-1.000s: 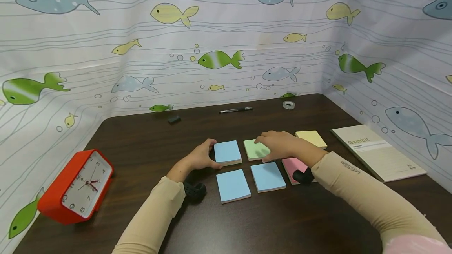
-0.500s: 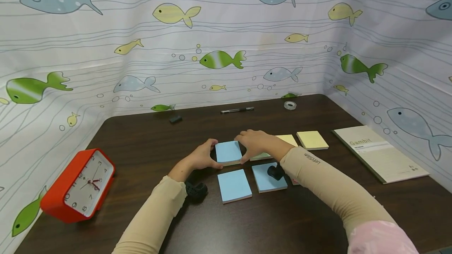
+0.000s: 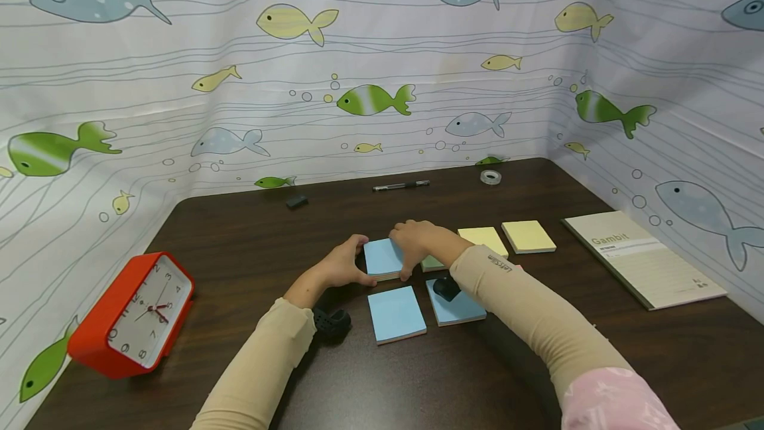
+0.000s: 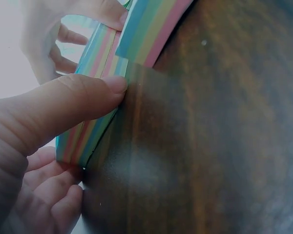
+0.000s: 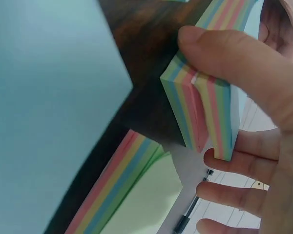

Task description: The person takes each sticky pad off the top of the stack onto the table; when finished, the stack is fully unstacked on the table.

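Observation:
A blue-topped pad of sticky notes point(image 3: 381, 257) sits between both hands, its striped side a split stack of coloured layers point(image 5: 185, 105). My left hand point(image 3: 340, 263) grips its left side, thumb at the front and fingers behind. From the right, my right hand point(image 3: 422, 244) pinches the same pad, thumb on the near side and fingers at the back. In the right wrist view a gap shows between upper and lower layers beside the thumb. Just in front lies another blue pad point(image 3: 396, 315). A green pad point(image 3: 431, 264) is partly hidden behind the right hand.
A third blue pad point(image 3: 459, 310) lies under the right wrist camera. Two yellow pads point(image 3: 483, 240) and a notebook point(image 3: 644, 257) lie to the right. A red clock point(image 3: 134, 314) stands left. Pen point(image 3: 401, 186), tape roll point(image 3: 491, 178) and small black block point(image 3: 296, 202) lie at the back.
My right hand has moved left from the green pad to the right side of the blue pad and grips it. A yellow pad has come into view; the sleeve now covers the pink one.

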`<state>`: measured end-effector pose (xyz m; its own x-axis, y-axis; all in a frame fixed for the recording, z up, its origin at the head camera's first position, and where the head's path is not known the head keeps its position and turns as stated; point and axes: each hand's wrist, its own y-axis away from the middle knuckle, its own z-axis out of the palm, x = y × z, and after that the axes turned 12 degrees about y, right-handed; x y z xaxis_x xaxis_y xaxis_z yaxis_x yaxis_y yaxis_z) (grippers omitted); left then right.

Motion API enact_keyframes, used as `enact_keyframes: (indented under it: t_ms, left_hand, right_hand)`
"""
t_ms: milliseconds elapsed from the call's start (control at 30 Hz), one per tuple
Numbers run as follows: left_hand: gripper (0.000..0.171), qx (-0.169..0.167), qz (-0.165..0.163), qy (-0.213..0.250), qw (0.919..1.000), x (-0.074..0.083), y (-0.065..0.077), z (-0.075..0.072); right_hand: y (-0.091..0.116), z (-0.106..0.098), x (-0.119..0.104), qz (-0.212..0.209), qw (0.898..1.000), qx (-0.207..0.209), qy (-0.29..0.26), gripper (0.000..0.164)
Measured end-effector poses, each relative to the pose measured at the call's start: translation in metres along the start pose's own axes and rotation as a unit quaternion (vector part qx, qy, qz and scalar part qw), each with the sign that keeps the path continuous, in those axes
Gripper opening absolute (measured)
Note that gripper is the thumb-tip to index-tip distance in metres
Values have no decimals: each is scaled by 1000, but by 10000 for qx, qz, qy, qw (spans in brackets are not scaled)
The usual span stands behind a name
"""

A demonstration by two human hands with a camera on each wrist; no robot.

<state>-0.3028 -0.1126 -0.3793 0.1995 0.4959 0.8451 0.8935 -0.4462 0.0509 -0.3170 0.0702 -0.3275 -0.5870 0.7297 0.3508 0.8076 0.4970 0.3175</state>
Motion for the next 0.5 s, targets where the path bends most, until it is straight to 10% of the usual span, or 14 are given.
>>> enact_keyframes:
  t_ms: [500]
  left_hand:
    - [83,-9,110,182,9998,-1,-1,0]
  right_hand:
    - [14,5,16,-40,9983,438,-370,88]
